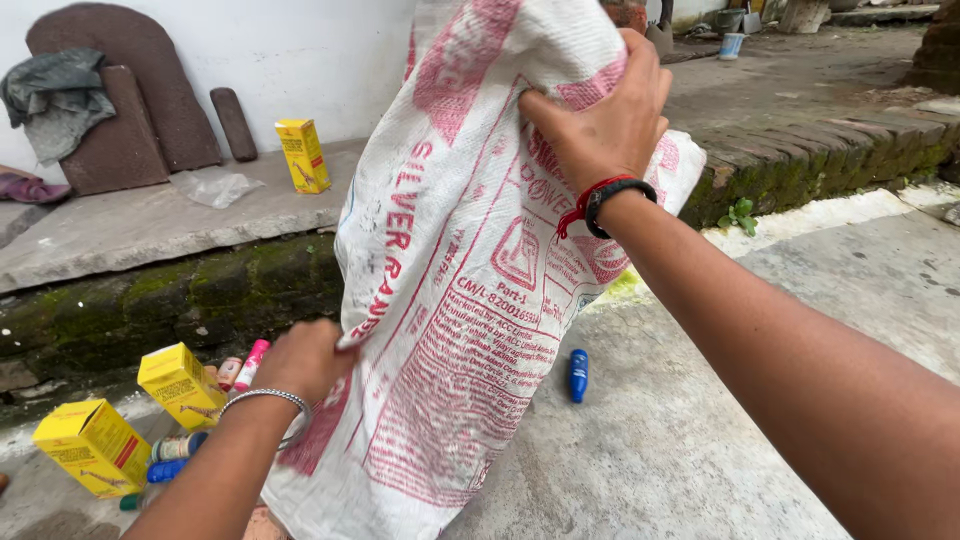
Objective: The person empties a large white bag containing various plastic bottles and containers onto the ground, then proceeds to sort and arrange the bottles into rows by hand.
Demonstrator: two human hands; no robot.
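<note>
Grip check: left hand (305,360) clenched on the left edge of the white woven sack (450,280), low down; right hand (600,120) clenched on a bunch of fabric near its top. Sack hangs upright between both hands, red print facing the camera, bottom end at or close to the concrete floor (700,400); contact itself is out of view. Silver bangle on the left wrist, red and black bands on the right.

Just left of the sack, on the floor: two yellow boxes (95,445), plus a few small bottles, one with a pink cap (252,363). Right of the sack, a blue bottle (578,375) lies alone, near but apart.

Beyond the sack, a mossy brick ledge (200,290) carries a stone slab with a third yellow box (303,155) standing upright, a crumpled clear bag (215,187), and dark stone pieces leaning on the white wall.

My read: step in hand is holding and handling the sack, both hands busy. Any next move on the loose items would call for freeing one hand while the other keeps the sack up; fabric looks limp, likely to slump.
</note>
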